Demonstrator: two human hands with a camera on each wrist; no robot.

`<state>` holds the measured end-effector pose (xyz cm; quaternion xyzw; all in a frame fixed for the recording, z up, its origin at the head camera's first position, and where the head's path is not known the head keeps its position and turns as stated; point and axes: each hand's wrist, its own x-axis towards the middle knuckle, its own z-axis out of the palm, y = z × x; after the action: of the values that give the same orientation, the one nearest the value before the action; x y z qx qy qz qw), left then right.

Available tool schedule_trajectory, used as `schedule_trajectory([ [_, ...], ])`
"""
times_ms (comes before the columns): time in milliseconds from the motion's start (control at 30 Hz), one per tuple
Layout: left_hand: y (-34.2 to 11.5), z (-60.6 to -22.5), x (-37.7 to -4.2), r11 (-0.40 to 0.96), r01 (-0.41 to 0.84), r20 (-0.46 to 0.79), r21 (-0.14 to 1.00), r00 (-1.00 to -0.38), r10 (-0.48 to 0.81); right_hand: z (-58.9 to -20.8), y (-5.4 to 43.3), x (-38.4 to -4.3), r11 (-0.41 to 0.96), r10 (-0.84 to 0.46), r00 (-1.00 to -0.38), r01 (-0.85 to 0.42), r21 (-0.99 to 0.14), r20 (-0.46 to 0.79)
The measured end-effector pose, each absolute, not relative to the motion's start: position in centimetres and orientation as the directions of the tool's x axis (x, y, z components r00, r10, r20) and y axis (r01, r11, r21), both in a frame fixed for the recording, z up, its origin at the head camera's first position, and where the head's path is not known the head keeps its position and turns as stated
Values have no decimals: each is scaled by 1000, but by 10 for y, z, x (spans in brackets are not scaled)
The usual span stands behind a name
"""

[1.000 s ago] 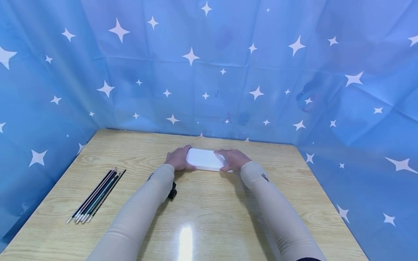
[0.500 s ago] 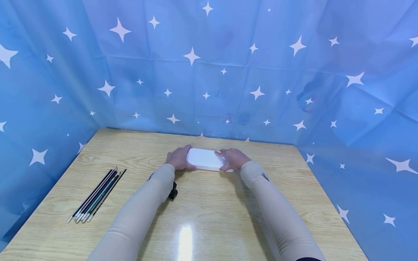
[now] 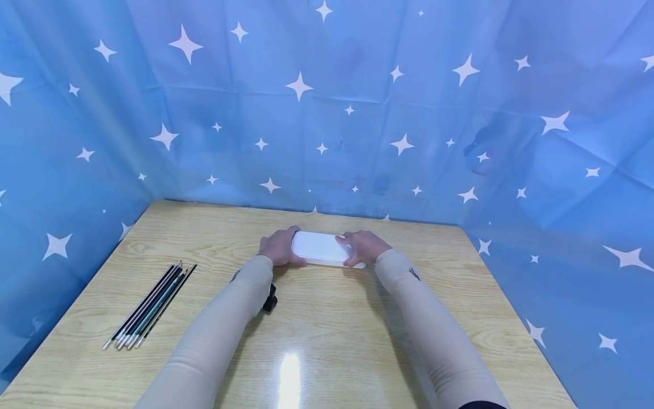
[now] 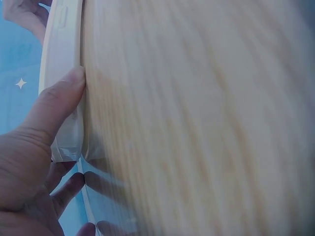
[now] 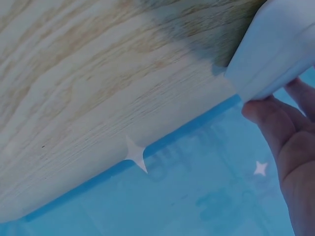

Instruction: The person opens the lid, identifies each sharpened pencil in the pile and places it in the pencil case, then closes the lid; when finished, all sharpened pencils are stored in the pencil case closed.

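A white rectangular box (image 3: 319, 248) with rounded corners lies lengthwise toward the back of the wooden table. At its left end, my left hand (image 3: 278, 247) grips it; the left wrist view shows the thumb pressed along the long side of the box (image 4: 64, 44). My right hand (image 3: 365, 248) holds the right end, thumb on the near side and a finger over the top. In the right wrist view, fingertips of the right hand (image 5: 295, 142) touch the edge of the box (image 5: 275, 49). The box's underside is hidden.
Several dark pencils (image 3: 150, 307) with pale ends lie bundled on the left of the table (image 3: 327, 318). A small black device (image 3: 269, 299) shows by the left sleeve. Blue star-patterned cloth (image 3: 327, 113) hangs behind the table and on both sides.
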<state>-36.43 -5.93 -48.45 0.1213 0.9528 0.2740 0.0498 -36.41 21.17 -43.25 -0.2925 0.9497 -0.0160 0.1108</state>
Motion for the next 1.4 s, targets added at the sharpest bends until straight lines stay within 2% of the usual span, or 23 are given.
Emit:
schedule_trajectory([
  [300, -59, -482, -365, 830, 194, -47, 524, -966, 255, -432, 211, -366, 844, -536, -813, -526, -105, -229],
  [533, -62, -483, -365, 832, 194, -40, 520, -967, 250, -432, 198, -366, 835, -535, -813, -550, 2, -228],
  [900, -61, -479, -366, 847, 192, -44, 496, -968, 246, -430, 193, -371, 823, -540, -806, -566, 46, -243],
  [1400, -60, -474, -365, 859, 195, -55, 473, -967, 250, -420, 191, -376, 803, -568, -769, -596, 7, -294],
])
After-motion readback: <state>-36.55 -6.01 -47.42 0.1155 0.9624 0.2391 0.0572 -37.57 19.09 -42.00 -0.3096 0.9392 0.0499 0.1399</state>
